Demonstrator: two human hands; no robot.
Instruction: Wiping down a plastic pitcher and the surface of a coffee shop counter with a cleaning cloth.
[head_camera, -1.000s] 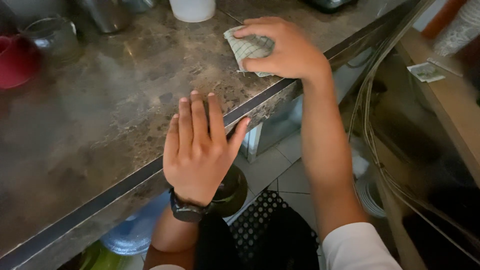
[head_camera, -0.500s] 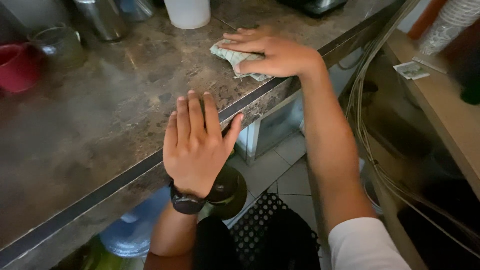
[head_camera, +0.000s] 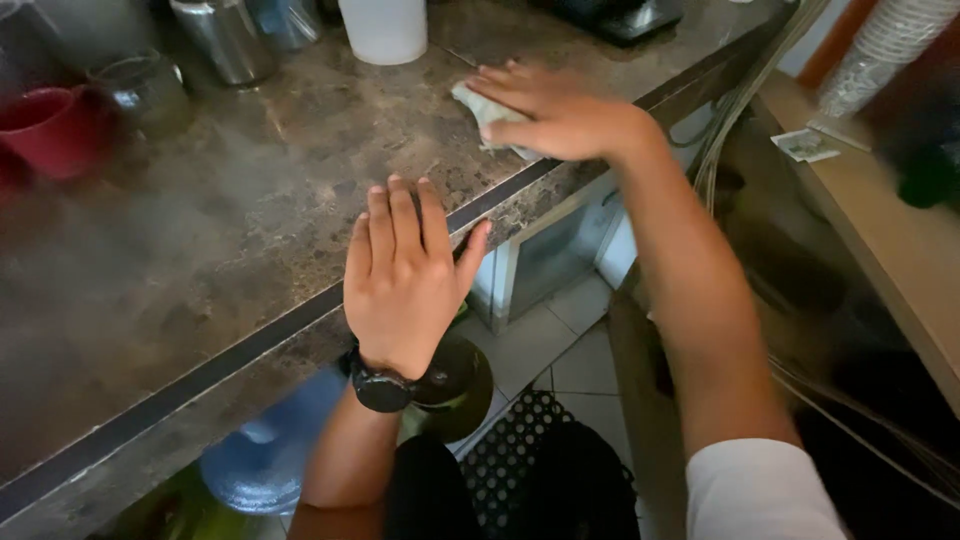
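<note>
On the worktop (head_camera: 250, 230), near its front edge, the right hand (head_camera: 560, 115) presses a crumpled cloth (head_camera: 480, 110) flat under spread fingers. The left hand (head_camera: 405, 280) rests open on the edge, holding nothing. Along the back edge a white tub (head_camera: 385, 28), metal jug (head_camera: 222, 38), red cup (head_camera: 50, 130) and glass jar (head_camera: 145, 90) crowd the unwiped stretch.

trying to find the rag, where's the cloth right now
In the head view the cloth lies on the stone counter near its front edge, upper middle, pressed flat under the right hand, just below the white container.
</note>
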